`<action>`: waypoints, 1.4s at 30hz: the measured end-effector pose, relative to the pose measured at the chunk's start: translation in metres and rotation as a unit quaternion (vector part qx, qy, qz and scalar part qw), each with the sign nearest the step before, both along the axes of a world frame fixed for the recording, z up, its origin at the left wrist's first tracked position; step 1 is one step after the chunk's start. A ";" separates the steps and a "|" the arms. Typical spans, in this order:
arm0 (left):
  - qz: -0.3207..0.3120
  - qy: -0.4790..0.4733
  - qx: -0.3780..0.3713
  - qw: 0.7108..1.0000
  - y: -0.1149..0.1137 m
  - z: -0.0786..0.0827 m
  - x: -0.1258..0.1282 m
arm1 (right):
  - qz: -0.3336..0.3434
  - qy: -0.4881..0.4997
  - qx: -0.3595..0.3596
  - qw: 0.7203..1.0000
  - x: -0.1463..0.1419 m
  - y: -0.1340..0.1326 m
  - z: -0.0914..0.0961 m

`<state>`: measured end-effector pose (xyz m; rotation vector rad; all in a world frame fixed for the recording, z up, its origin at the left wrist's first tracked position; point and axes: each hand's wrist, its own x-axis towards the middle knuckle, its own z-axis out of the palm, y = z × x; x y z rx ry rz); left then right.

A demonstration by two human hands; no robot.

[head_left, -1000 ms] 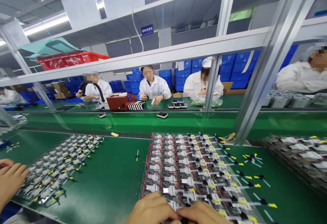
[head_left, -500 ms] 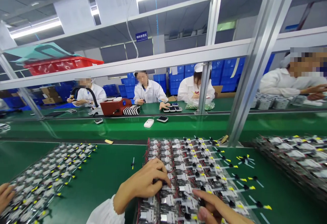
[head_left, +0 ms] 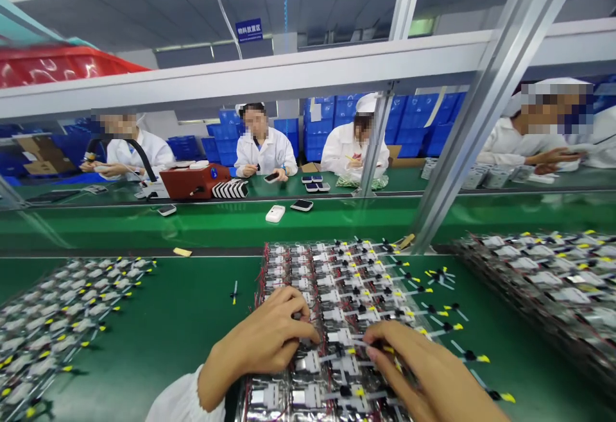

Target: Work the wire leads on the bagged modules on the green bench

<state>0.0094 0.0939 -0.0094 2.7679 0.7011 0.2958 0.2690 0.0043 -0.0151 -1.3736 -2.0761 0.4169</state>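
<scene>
A clear plastic tray [head_left: 269, 399] lies in front of me, filled with rows of small white-and-silver modules with red wires. Over its middle, my left hand [head_left: 264, 332] rests with curled fingers, the index fingertip touching a module; something dark shows between the fingers, too hidden to name. My right hand [head_left: 418, 358] is on the tray's right half, thumb and index finger pinched on the end of a thin pale strip [head_left: 357, 342]. Similar strips with black pieces and yellow tabs lie across the right-hand rows and overhang the tray's edge.
More module trays stand at left [head_left: 58, 319] and, stacked, at right [head_left: 539, 294]. One loose strip [head_left: 234, 292] lies left of my tray, several to the right. Beyond a metal frame post [head_left: 462, 146], a green conveyor [head_left: 221, 223] carries white devices; co-workers in white sit behind it.
My right hand has moved up and over the tray, now pinching a strip's end. The left hand stays over the middle. Another person's hand at the far left has gone from view.
</scene>
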 end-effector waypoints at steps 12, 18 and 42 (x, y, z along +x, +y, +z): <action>0.036 -0.099 -0.105 0.989 -0.001 -0.001 -0.007 | 0.044 -0.069 -0.122 0.989 -0.038 0.040 0.030; 0.079 -0.118 -0.175 0.974 -0.001 -0.003 -0.009 | 0.023 -0.065 -0.124 0.990 -0.047 0.051 0.019; 0.079 -0.106 -0.168 0.977 0.001 -0.007 -0.009 | 0.034 -0.035 -0.166 0.985 -0.058 0.055 0.006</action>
